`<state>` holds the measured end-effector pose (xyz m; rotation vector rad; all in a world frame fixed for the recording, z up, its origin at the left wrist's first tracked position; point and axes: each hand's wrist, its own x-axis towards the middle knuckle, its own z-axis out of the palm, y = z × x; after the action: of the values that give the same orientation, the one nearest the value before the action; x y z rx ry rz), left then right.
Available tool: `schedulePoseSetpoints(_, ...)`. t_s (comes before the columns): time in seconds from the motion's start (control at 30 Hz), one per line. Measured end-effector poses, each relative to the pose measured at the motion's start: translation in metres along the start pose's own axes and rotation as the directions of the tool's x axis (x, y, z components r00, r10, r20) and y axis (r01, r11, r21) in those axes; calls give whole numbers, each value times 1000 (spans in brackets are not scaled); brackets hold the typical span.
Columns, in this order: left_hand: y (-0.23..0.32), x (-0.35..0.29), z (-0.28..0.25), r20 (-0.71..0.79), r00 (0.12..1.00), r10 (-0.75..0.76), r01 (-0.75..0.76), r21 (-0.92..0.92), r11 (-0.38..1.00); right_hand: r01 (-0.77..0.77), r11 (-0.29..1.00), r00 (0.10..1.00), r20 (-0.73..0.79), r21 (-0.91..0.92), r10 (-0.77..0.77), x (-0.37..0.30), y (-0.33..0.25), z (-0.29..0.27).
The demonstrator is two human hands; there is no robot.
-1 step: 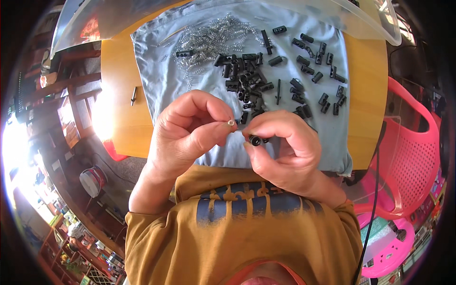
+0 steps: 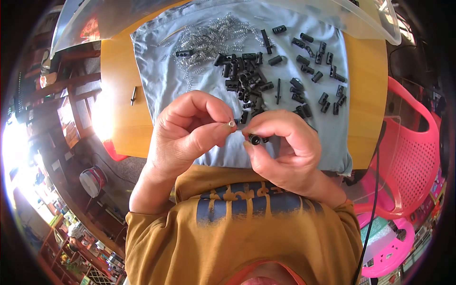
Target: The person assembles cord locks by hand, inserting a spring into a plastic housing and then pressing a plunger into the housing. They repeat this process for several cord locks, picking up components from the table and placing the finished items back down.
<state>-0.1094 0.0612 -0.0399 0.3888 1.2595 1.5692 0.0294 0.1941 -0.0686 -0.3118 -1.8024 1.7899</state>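
The left hand (image 2: 190,130) is curled up, with its thumb and first fingers pinched tight on a tiny silver metal spring (image 2: 231,123). Only the round end of the spring peeks out past the fingertips. The right hand (image 2: 285,147) is curled too, and its thumb and fingers squeeze a small black plastic tube piece (image 2: 256,139). The open hole of the black piece faces up toward the camera. The spring and the black piece are very near each other, but a little gap shows between them. The spring sits a bit higher and to the left of the black piece. Both hands are held close together above the near edge of a light blue cloth (image 2: 204,90).

The cloth lies on a yellow wooden table (image 2: 118,118). On the cloth, past the hands, is a pile of more small black plastic pieces (image 2: 285,71). Beside that, to the left, is a heap of thin silver springs (image 2: 209,40). A bright pink plastic chair (image 2: 413,147) stands to the right of the table. One thin black stick (image 2: 133,95) lies alone on the bare table, left of the cloth.
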Motion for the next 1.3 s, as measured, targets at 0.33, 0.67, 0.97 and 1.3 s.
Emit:
schedulePoseSetpoints(0.33, 13, -2, 9, 115, 932, 343, -353, 489, 798, 25, 992, 999, -21, -121, -28, 0, 0, 4)
schedulePoseSetpoints(0.67, 11, -1, 19, 393, 769, 504, -555, 801, 222, 146, 958, 989, 5, -248, -149, -1, 6, 4)
schedulePoseSetpoints(0.97, 5, -2, 17, 431, 748, 504, -565, 812, 144, 161, 948, 986, 15, -273, -164, -1, 6, 4)
schedulePoseSetpoints(1.3, -5, -14, 20, 244, 802, 545, -426, 874, 235, 266, 922, 962, 141, -280, -235, -1, 4, 0)
